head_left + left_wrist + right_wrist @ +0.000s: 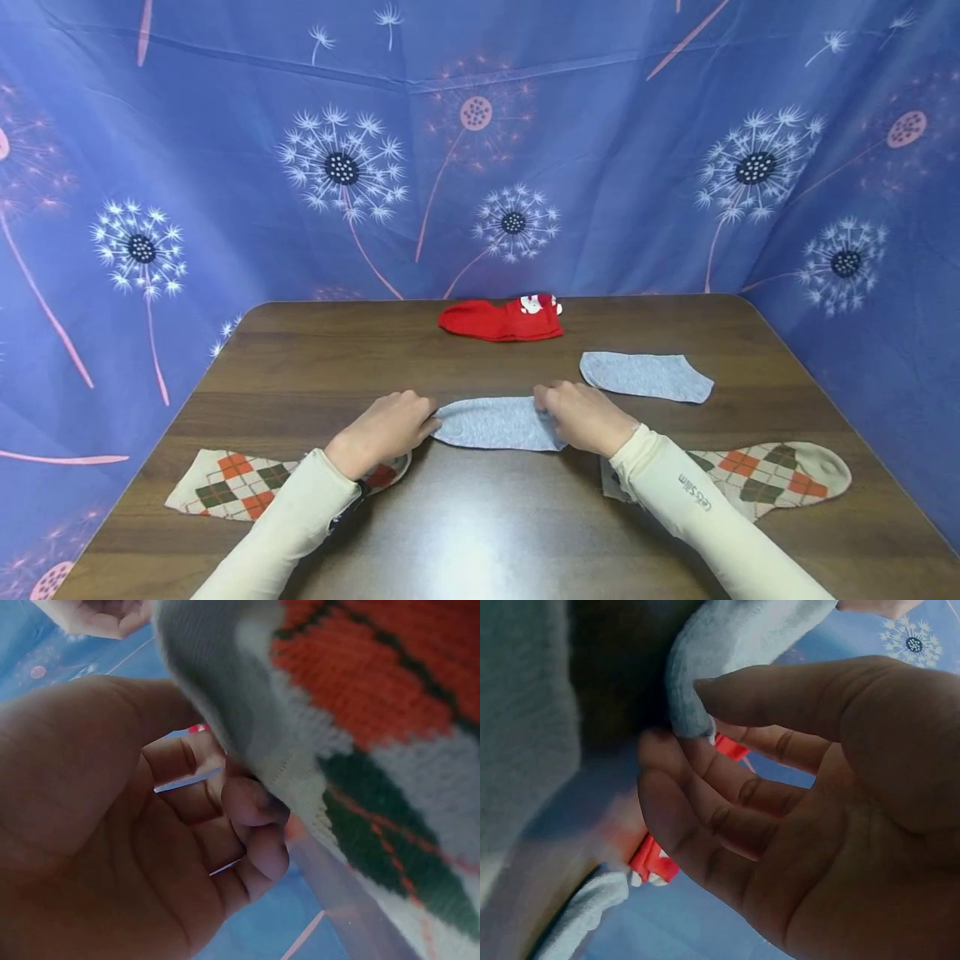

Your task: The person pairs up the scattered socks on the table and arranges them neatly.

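On the desk (337, 358), left hand (386, 429) and right hand (585, 414) pinch a gray sock's (487, 423) ends; keep tension even.

On the tabletop (337, 358), the rear sock (480, 321) lies midway along the far edge; before it, around the centre, is the middle sock (487, 423), with the left hand (390, 429) at its left end and the right hand (585, 417) at its right; the offset sock (648, 377) lies just behind the right hand, toward the far right corner. The left sock (240, 483) lies near the left edge, partly beneath the left forearm (285, 521); the right sock (787, 477) lies near the right edge, partly beneath the right forearm (690, 492); a cloth (600, 208) hangs behind the far edge.
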{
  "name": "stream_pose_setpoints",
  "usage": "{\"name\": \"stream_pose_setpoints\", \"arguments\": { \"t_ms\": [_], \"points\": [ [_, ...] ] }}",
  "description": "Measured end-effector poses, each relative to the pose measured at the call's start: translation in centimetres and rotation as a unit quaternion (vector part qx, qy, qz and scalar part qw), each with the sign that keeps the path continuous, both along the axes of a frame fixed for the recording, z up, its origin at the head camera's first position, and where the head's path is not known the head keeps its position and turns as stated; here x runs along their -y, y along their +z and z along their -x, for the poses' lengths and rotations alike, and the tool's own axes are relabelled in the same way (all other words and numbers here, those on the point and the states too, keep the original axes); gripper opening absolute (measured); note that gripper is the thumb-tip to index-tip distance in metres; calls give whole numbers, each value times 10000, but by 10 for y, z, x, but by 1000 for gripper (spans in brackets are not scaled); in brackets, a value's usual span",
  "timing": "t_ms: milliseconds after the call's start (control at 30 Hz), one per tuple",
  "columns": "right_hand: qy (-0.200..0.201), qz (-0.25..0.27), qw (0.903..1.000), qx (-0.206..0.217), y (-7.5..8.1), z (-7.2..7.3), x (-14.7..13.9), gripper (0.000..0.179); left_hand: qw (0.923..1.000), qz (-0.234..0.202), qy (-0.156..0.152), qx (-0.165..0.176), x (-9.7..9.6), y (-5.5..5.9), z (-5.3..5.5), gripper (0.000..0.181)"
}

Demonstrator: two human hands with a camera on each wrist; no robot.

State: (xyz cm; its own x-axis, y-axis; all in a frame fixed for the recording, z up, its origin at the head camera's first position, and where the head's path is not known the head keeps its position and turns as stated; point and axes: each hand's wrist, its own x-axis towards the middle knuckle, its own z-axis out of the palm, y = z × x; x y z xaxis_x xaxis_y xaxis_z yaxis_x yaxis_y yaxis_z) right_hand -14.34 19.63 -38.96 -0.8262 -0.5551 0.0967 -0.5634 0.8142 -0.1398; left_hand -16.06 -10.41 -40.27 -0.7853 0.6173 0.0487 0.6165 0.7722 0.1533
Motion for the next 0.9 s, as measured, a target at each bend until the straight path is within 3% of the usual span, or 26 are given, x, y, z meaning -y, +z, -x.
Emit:
{"name": "stream_pose_setpoints", "arguments": {
  "t_ms": [233,567,900],
  "points": [
    [16,132,9999,-107,7,1,-1,26,9994,-297,-43,-189,0,7,-2,24],
    [106,435,9973,-589,15,4,-4,18,9946,-312,-123,-983,-9,16,-7,23],
    [-20,590,9953,-761,21,5,-16,17,9936,-388,-209,-1041,-27,25,-1,21]
  ]
}}
